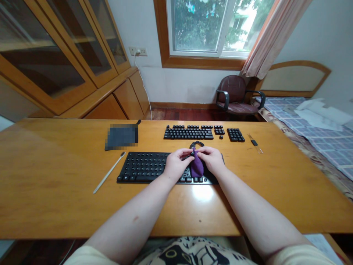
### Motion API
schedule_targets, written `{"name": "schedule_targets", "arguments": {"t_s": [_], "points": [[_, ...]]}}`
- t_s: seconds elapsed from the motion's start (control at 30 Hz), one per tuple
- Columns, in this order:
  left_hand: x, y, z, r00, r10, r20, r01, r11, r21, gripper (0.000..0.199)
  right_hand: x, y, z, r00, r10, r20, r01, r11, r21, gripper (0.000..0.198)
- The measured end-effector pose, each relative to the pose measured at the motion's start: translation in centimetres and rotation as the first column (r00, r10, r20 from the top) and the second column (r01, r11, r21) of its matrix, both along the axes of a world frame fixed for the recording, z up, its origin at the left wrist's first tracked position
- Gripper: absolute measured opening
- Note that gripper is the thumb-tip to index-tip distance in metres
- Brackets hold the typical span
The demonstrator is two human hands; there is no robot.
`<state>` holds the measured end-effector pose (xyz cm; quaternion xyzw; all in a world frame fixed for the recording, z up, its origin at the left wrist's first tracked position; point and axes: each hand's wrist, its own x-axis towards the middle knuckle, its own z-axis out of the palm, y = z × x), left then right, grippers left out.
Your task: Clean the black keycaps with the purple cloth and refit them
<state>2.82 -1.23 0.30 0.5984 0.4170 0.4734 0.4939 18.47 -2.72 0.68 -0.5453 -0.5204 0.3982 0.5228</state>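
Your left hand (178, 162) and right hand (213, 159) pinch the purple cloth (197, 168) between thumbs and fingers, the grip narrow at its far end. The cloth is deep violet and matte, gathered to a tight neck at your fingertips and widening into a soft, rounded flap toward you. It is over the right-hand part of the black keyboard (146, 165), which lies on the wooden desk (68, 209). Most of that keyboard shows exposed switches, with some keycaps along its near edge.

Your left hand and the cloth cover part of the switch rows, and your right hand and forearm hide most of the keyboard's right end. Beyond your fingers a black cable (197, 143) loops up, its lower part hidden. You can't make out the exact folds at the pinch. The dark pouch (122, 136) to the left is pixelated, and both your sleeves are cut off by the lower edge.
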Motion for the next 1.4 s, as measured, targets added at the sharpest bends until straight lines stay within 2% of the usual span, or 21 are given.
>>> {"name": "schedule_targets", "arguments": {"t_s": [0.13, 0.33, 0.5, 0.67, 0.73, 0.83, 0.97, 1.13, 1.4], "points": [[0.01, 0.06, -0.17, 1.000, 0.016, -0.012, -0.015, 0.998, 0.059, 0.026, 0.09, 0.17, -0.07, 0.996, 0.063, -0.057, -0.063, 0.998, -0.001, 0.011], [0.12, 0.18, -0.26, 0.999, -0.032, 0.016, 0.030, 0.997, 0.069, 0.026, 0.17, 0.53, -0.73, 0.986, 0.021, -0.167, -0.031, 0.998, -0.058, 0.017], [-0.09, 0.12, -0.02, 1.000, -0.001, 0.011, -0.001, 0.989, 0.150, 0.018, 0.00, 0.34, -0.48, 0.986, 0.063, -0.156, -0.070, 0.997, -0.042, 0.016], [-0.22, 0.09, 0.24, 0.998, 0.020, -0.062, -0.008, 0.982, 0.190, 0.018, -0.13, 0.18, 0.12, 0.991, 0.044, -0.122, -0.050, 0.998, -0.043, 0.014], [-0.15, 0.10, 0.20, 0.998, 0.036, -0.049, -0.026, 0.984, 0.178, 0.017, -0.10, 0.22, 0.08, 0.992, 0.039, -0.122, -0.045, 0.998, -0.047, 0.016], [0.05, 0.12, 0.04, 0.999, 0.023, 0.040, -0.026, 0.995, 0.093, 0.020, 0.01, 0.30, -0.18, 0.991, 0.039, -0.130, -0.045, 0.998, -0.047, 0.020], [0.25, 0.06, 0.09, 0.994, 0.004, 0.112, -0.004, 1.000, 0.000, 0.021, 0.19, 0.30, -0.36, 0.989, 0.096, -0.117, -0.097, 0.995, -0.005, 0.023], [0.24, -0.07, 0.40, 0.994, 0.035, 0.105, -0.035, 0.999, -0.003, 0.020, 0.38, 0.24, -0.23, 0.989, 0.140, -0.051, -0.135, 0.987, 0.091, 0.016], [0.20, 0.17, -0.32, 0.997, 0.049, 0.068, -0.048, 0.999, -0.011, 0.015, 0.22, 0.22, -0.24, 0.996, 0.083, -0.032, -0.080, 0.993, 0.083, 0.010]]}}
